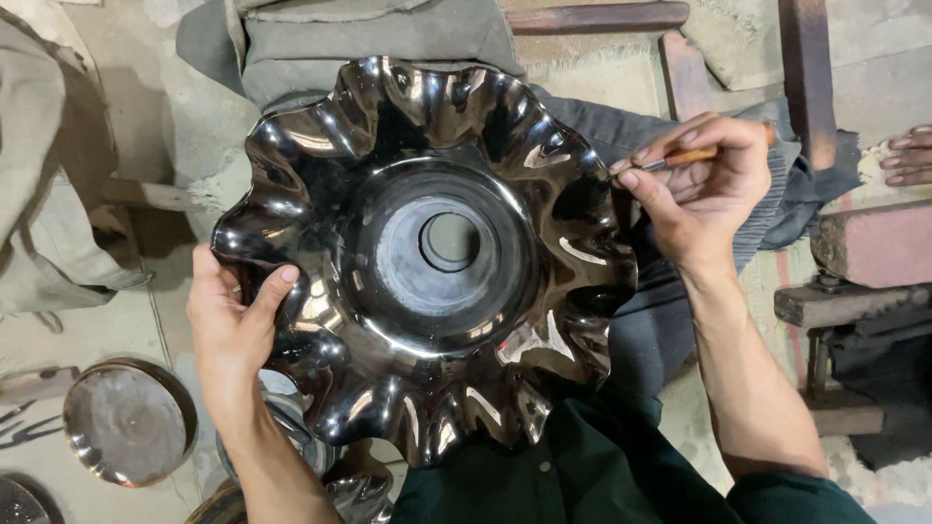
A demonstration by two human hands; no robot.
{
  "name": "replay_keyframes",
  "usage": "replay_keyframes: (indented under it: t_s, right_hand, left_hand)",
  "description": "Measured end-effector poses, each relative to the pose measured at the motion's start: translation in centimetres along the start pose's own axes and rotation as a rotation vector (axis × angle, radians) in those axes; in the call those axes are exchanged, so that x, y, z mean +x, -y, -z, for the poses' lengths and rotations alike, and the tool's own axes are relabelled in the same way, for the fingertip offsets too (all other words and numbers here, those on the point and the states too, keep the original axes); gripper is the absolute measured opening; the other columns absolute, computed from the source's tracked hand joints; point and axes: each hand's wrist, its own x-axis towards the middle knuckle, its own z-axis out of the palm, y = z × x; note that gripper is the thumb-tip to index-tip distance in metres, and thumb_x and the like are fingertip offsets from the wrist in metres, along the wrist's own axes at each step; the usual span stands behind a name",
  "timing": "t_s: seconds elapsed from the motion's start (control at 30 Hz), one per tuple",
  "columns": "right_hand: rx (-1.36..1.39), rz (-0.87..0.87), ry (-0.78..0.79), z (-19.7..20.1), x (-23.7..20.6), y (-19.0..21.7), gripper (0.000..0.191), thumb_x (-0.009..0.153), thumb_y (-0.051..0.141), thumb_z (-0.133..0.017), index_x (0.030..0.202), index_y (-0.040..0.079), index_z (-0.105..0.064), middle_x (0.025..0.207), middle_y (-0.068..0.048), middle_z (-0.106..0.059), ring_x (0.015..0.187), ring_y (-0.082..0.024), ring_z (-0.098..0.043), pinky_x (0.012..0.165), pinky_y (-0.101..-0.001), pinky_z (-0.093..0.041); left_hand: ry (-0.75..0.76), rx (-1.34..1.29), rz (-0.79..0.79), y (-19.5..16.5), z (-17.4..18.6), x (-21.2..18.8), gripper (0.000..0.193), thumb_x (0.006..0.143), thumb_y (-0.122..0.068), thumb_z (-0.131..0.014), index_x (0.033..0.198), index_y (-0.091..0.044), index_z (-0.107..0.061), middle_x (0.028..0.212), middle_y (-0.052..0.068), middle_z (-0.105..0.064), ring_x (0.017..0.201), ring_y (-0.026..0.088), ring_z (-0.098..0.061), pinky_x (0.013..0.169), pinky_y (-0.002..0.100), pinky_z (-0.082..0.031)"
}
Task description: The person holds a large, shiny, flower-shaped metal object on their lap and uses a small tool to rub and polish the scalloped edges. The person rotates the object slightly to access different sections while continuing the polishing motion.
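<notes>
Fluted dark dish [427, 252], hands gripping, wooden-handled tool [691, 155]

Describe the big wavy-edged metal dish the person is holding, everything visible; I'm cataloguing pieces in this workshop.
The fluted metal dish is dark, mirror-polished, with a deeply scalloped, ruffled rim, a flat circular well and a round hole in its duller grey centre. It looks like polished sheet metal and mirrors the lights around it. It faces the camera, held above the lap. The left hand grips its lower left rim, thumb on the inner face. The right hand holds a wooden-handled tool with its tip at the right rim.
</notes>
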Motion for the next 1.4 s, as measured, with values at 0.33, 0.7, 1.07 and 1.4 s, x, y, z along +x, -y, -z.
replay_keyframes:
  t_s: [0.33, 0.7, 1.07, 1.4]
  right_hand:
    - [-0.035, -0.001, -0.042, 0.2, -1.2, -0.5, 0.048, 0.102, -0.018, -0.077, 0.124, 0.004, -0.041, 0.109, -0.015, -0.061, 0.098, -0.019, -0.071, 0.091, -0.0317, -0.067]
    - [-0.148, -0.096, -0.113, -0.9, -2.3, 0.7, 0.048, 0.101, -0.021, -0.075, 0.124, 0.004, -0.041, 0.110, -0.014, -0.062, 0.098, -0.017, -0.071, 0.087, -0.0268, -0.065]
    - [-0.332, -0.205, -0.111, -3.1, -1.7, 3.2, 0.051, 0.096, -0.025, -0.077, 0.126, 0.001, -0.046, 0.106, -0.008, -0.060, 0.094, -0.010, -0.060, 0.087, -0.0228, -0.058]
    - [-0.398, -0.351, -0.076, -5.5, -0.4, 5.0, 0.051, 0.090, -0.025, -0.076, 0.126, 0.001, -0.049, 0.109, -0.006, -0.057, 0.096, -0.012, -0.066, 0.087, -0.0265, -0.063]
  left_hand:
    - [-0.012, 0.025, 0.031, -0.7, -0.2, 0.0, 0.042, 0.092, -0.003, -0.083, 0.123, 0.000, -0.056, 0.107, 0.006, -0.073, 0.094, 0.008, -0.065, 0.085, 0.024, -0.052]
    - [-0.060, 0.165, 0.041, 0.1, 0.4, 0.2, 0.042, 0.091, -0.007, -0.088, 0.118, 0.000, -0.057, 0.095, 0.006, -0.070, 0.083, 0.007, -0.058, 0.078, 0.023, -0.048]
    - [-0.117, 0.261, 0.104, 1.3, 1.0, 0.5, 0.042, 0.089, -0.012, -0.094, 0.110, 0.000, -0.059, 0.078, 0.003, -0.051, 0.073, 0.010, -0.039, 0.067, 0.025, -0.037]
    - [-0.136, 0.313, 0.060, 2.2, 2.2, 0.9, 0.050, 0.088, -0.024, -0.096, 0.097, 0.001, -0.054, 0.077, 0.001, -0.046, 0.073, 0.013, -0.038, 0.066, 0.028, -0.038]
